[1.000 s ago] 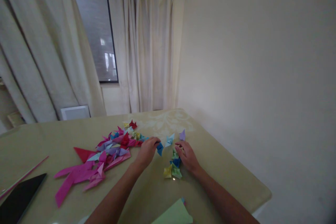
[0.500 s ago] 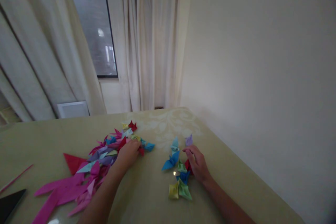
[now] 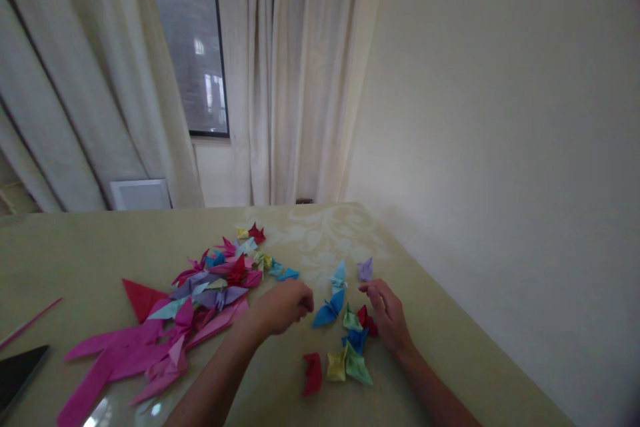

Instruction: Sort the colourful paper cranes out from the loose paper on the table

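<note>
My left hand (image 3: 287,307) hovers over the table between the paper pile and the right-hand group, its fingers curled in with nothing visible in them. A red folded paper piece (image 3: 313,373) is below it. My right hand (image 3: 387,313) rests on the table with loosely bent fingers, holding nothing I can see. Its fingertips are just below a lilac folded paper (image 3: 365,269), and a red origami piece (image 3: 367,321) lies against its side. Beside it is a loose column of origami: a light blue piece (image 3: 339,276), a blue crane (image 3: 329,309), a dark blue piece (image 3: 355,340), a yellow piece (image 3: 336,365) and green ones (image 3: 358,367).
A heap of folded papers and cranes, with large magenta strips (image 3: 127,347), spreads across the left of the table (image 3: 425,373). A pink stick (image 3: 33,323) and a black object (image 3: 20,373) lie at far left. Wall (image 3: 500,147) borders the table's right; curtains (image 3: 300,80) hang behind.
My left hand has moved right and toward me, away from the pile. The red piece that was under it is now near the yellow one. My right hand has hardly moved; the view has shifted slightly.
</note>
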